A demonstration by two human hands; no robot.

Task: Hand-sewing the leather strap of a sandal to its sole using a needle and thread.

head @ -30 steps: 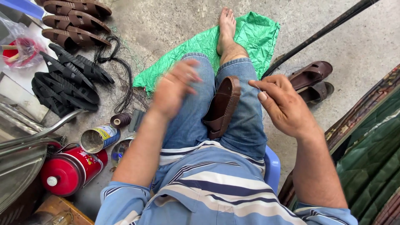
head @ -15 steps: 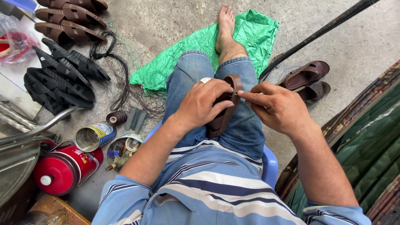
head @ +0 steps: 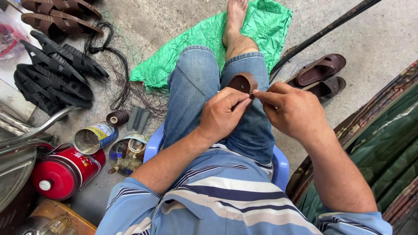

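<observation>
Several black rubber soles (head: 54, 72) lie fanned out at ten o'clock on the concrete, with two brown sandals (head: 58, 15) above them at eleven o'clock. Below, at eight o'clock, a red canister (head: 63, 172) lies on its side, touching an open tin can (head: 93, 138), and a spool of dark thread (head: 116, 118) sits just beside the can. A tangle of black thread (head: 115, 74) trails from the soles toward a crumpled green sheet (head: 209, 39) at twelve o'clock, where the person's bare foot (head: 235, 15) rests.

At the centre, the left hand (head: 222, 116) is curled closed over the near end of a brown sandal piece (head: 243, 82) that lies on the right thigh, fingers wrapped over it and thumb meeting the other hand. The right hand (head: 291, 111) sits touching it at three o'clock of the piece, thumb and forefinger pinched tightly together at the piece's edge; whatever is held in that pinch is too small to tell.

A blue plastic stool (head: 281, 163) shows under the person's legs. A further pair of brown sandals (head: 320, 74) lies at two o'clock, near a dark pole (head: 331, 24) running diagonally.
</observation>
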